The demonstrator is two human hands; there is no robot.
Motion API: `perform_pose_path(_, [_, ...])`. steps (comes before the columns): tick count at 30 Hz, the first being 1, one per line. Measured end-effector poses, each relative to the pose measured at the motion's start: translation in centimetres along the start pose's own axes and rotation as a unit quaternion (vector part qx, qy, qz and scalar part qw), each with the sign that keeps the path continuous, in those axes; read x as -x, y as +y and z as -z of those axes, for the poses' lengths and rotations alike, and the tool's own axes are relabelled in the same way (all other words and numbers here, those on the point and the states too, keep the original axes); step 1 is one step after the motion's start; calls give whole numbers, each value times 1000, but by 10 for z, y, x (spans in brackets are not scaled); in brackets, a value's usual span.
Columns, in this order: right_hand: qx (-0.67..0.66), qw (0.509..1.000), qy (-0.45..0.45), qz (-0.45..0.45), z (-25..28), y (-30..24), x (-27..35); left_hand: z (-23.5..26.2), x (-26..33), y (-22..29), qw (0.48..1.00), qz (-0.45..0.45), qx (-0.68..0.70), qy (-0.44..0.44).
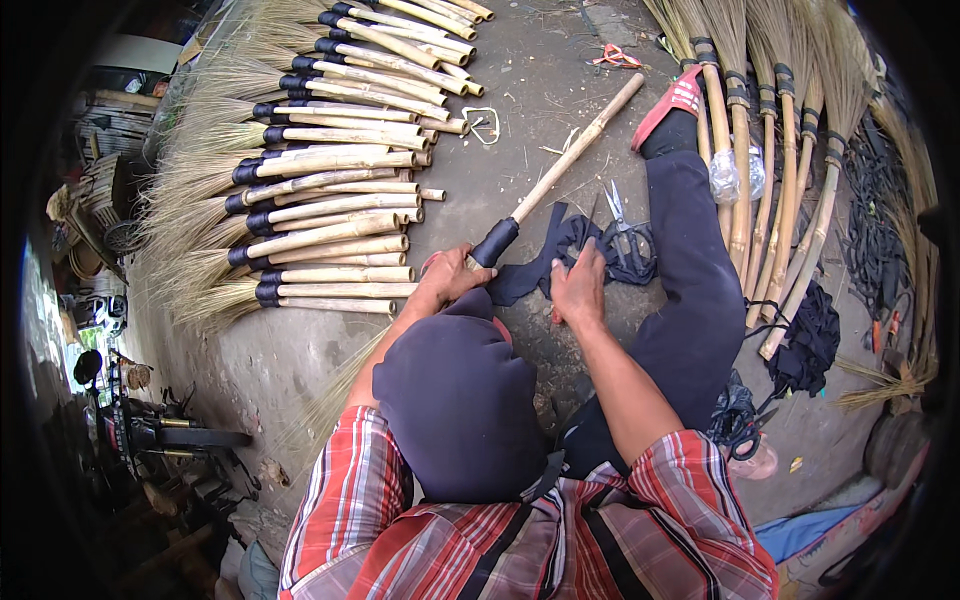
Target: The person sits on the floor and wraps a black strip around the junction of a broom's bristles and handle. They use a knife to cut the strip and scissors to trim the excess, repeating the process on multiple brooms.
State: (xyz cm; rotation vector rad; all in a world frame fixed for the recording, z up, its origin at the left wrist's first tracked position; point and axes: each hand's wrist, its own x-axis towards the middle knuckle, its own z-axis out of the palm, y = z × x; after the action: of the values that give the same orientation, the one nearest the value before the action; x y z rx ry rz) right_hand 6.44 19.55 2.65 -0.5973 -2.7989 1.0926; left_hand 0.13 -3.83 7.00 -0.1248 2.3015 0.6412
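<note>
Binding step: black cloth strip [540,262] is being wound onto the pale bamboo broom handle [575,152]; left hand [450,275] is gripping the wrap at 9 o'clock, right hand [578,285] is pressed flat on the strip. Tightening is judged next.

You have two hands in view — your left hand [450,277] and right hand [578,285]. One broom [560,170] lies under them, with one strip of black cloth [540,262] at its handle. One pair of grey scissors [622,228] lies just beyond, and one orange-handled pair [615,57] farther off. Two rows of finished brooms — roughly eighteen on your left [330,190], about eight on your right [770,150]; overlaps blur the exact count. One red sandal [668,105].
</note>
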Motion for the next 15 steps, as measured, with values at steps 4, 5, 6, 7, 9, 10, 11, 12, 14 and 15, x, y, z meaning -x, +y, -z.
perform_pose_path(4, [-287,957,-29,-5,103,-5,-35,-15,10,1,982,-87,-91,139])
perform_pose_path(5, [-329,944,-3,-1,134,0,-35,-15,9,0,983,-72,-69,155])
perform_pose_path(6, [-402,915,21,42,164,10,-31,-16,8,-1,988,-40,-54,137])
perform_pose_path(7, [-346,937,48,-4,194,25,-26,-15,6,-3,992,-9,-38,118])
perform_pose_path(9, [-257,962,77,-55,246,67,-12,-12,2,-7,998,-25,-8,57])
perform_pose_path(10, [-231,968,74,-61,269,94,-3,-10,0,-9,999,-27,4,46])
perform_pose_path(11, [-209,967,58,-132,283,123,6,-12,0,-10,998,-43,-8,53])
perform_pose_path(12, [-92,981,20,-171,295,152,20,-13,1,-11,995,-56,-24,81])
perform_pose_path(14, [-53,962,-93,-253,302,210,60,-17,3,-11,987,-77,-61,131])
perform_pose_path(15, [10,946,-163,-280,299,236,80,-18,5,-10,985,-80,-45,143])
